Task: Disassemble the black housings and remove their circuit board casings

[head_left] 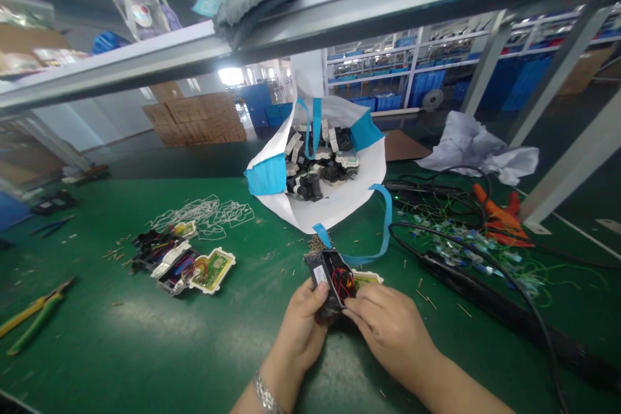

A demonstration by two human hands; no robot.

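A black plastic electronics housing (326,281) with a white label lies in my left hand (306,314), thumb on its labelled side. Red and yellow wires (343,279) fill its open cavity. My right hand (388,323) is closed in a pinch at the housing's right edge, close to the wires; what the fingertips grip is hidden. Behind those fingers, a white-rimmed cover with a green circuit board (367,277) shows in part. To the left, several similar opened housings (169,265) rest on the green table, one beside its circuit-board cover (213,270).
A white bag with blue handles (315,213) holds many housings. Screws (319,244) are heaped before it. Pliers (39,314) and white cord loops (208,213) are leftward. Black cables (466,291), cut green wires and orange-handled cutters (504,217) occupy the right. A shelf (339,13) spans overhead.
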